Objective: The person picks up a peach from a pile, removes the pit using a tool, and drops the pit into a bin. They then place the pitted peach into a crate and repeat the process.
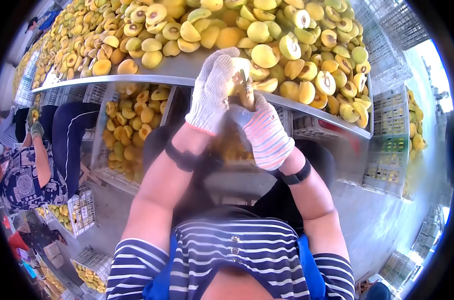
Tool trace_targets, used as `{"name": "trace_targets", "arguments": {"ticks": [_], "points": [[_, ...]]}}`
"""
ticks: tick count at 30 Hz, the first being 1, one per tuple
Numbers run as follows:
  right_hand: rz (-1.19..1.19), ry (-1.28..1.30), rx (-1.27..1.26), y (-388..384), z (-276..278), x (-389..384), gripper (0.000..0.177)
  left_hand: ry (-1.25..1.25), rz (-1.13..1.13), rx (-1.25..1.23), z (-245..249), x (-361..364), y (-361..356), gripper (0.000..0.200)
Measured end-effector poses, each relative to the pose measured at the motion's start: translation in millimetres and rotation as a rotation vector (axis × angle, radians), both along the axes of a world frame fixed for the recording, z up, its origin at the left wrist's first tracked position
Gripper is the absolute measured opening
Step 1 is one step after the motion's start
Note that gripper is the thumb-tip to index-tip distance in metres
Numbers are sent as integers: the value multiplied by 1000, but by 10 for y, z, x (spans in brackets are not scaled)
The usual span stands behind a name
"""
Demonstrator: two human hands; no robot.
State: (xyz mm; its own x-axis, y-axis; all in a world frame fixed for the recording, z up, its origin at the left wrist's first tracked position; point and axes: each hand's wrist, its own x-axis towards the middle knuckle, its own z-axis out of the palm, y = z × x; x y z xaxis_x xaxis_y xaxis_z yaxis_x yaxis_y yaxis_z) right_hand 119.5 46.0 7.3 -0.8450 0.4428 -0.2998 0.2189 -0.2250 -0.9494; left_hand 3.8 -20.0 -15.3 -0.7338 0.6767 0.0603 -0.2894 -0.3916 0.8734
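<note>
My left hand (211,95), in a white knit glove, is closed around a yellow peach half (235,82) over the table's front edge. My right hand (268,131), in a striped glove, grips a small brass-coloured hand tool (246,92). The tool's narrow end is against the peach's cut face; its exact kind is hard to make out. Just beyond my hands lies a heap of halved yellow peaches (262,56), several with the stone still showing, such as one peach half (325,83) to the right.
The metal table (182,70) has a raised rim. A crate of peach halves (137,120) stands below it at left, and stacked crates (384,145) stand at right. A co-worker (37,165) in a patterned top sits at left. More crates (82,212) are on the floor.
</note>
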Motion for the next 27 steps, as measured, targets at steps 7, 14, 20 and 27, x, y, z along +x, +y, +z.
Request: {"name": "trace_targets", "arguments": {"ticks": [7, 14, 20, 27], "points": [[81, 8, -160, 162, -116, 98, 24, 233, -98, -52, 27, 21, 6, 38], [147, -171, 444, 80, -326, 128, 28, 30, -167, -307, 201, -9, -45, 28], [139, -1, 129, 62, -424, 114, 32, -184, 93, -186, 92, 135, 154, 24], [287, -39, -209, 160, -83, 284, 25, 113, -330, -293, 274, -33, 26, 25]]}}
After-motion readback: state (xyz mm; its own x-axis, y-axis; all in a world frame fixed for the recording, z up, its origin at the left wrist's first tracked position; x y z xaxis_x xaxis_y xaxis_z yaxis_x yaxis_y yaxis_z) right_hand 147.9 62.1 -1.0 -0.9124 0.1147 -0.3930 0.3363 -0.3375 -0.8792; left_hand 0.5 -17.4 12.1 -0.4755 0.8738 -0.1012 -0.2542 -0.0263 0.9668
